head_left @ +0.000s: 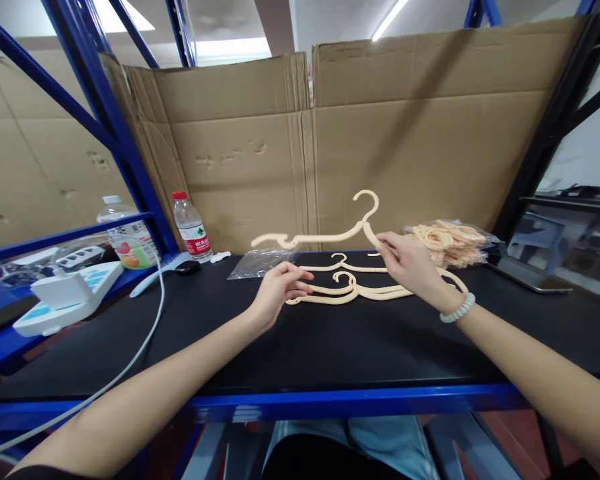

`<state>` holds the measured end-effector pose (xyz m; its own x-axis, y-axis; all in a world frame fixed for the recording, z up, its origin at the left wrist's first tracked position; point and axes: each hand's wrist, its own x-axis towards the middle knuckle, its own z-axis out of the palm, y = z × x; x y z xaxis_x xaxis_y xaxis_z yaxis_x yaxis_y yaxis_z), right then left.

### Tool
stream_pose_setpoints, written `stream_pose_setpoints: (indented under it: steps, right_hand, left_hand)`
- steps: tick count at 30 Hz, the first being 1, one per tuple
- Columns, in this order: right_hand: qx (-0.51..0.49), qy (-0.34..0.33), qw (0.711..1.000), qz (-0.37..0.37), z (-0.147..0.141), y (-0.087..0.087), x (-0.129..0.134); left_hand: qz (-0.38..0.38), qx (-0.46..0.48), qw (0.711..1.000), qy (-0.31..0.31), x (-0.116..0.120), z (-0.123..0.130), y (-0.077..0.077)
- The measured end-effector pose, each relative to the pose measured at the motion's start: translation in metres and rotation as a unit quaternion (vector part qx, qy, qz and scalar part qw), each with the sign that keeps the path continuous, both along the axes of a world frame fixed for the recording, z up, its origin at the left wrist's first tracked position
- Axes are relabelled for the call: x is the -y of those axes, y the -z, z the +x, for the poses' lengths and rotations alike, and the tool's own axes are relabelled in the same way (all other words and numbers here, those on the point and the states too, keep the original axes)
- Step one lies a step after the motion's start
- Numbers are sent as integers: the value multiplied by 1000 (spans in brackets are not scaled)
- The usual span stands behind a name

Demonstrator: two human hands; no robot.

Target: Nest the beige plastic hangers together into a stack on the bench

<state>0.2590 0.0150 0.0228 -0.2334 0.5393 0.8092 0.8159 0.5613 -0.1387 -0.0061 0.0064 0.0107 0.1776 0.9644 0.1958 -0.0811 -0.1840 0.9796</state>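
A cream hanger (pixel 325 237) is raised above the black tabletop (pixel 300 353), its hook pointing up. My right hand (pixel 411 265), with a pale beaded bracelet on the wrist, is closed on the hanger's right arm. My left hand (pixel 281 291) is near the left ends of more cream hangers (pixel 330 299) lying on the table; its fingers are bent, and whether they touch one is unclear. Another hanger (pixel 365 269) lies just behind those. The right ends of the lying hangers are partly hidden by my right hand.
Bagged cream hangers (pixel 447 240) lie at the back right, beside a dark tablet-like object (pixel 530 272). A clear plastic bag (pixel 260 263) is at back centre. A bottle (pixel 193 227), power strip (pixel 75 307) and white cable (pixel 157 320) are left. Cardboard (pixel 405 133) stands behind.
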Motion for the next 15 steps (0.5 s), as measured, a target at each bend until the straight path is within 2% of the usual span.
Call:
stream_pose_setpoints:
  steps: [1,2,3,5,6,7,8,10,15]
  right_hand:
    - [-12,1,1000,-10,3,-2,-1]
    - [-20,-2,999,-28,5,-3,-3]
    - [-23,-11,998,-52,8,-4,-4]
    - [-12,-41,993,-111,11,-6,-5]
    - [-1,-59,988,-142,11,-6,-5]
    - [13,-75,982,-171,10,-6,-4]
    - [27,-91,975,-198,8,-5,-4]
    - [56,-120,959,-250,3,-4,-1]
    - [123,-165,919,-337,-6,-3,4]
  left_hand:
    - [82,-95,992,27,4,1,2]
    - [180,-190,964,52,9,1,4]
    - [282,-278,915,77,14,3,6]
    - [449,-392,791,137,25,6,8]
    - [500,-421,739,166,29,7,8]
    - [531,-436,701,190,32,8,9]
    - [549,-443,679,205,34,9,9]
    - [560,-452,661,213,34,10,10]
    - [535,-489,654,217,28,9,13]
